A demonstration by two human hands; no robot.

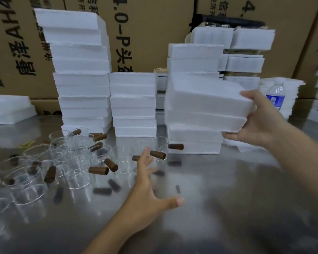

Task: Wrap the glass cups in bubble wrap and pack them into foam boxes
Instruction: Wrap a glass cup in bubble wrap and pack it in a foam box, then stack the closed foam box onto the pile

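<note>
**Leftward cups, rightward foam box in hand**

Furthest left, a flat foam piece lies on the steel tabletop. Beside it, clear glass cups crowd the tabletop's left side, most upright, their brown wooden handles sticking out sideways in mixed directions. Behind them rises the tallest stack of foam boxes, then a shorter stack, with printed cardboard cartons as backdrop. The left hand reaches forward over the tabletop, palm down, fingers spread and its grip open, holding nothing; the fingertips are near a cup, contact unclear. Further right, a foam box is held tilted, long axis running left to right, in front of another stack. The right hand grips its right end, thumb on top, fingers underneath. A water bottle stands behind that hand.
</note>
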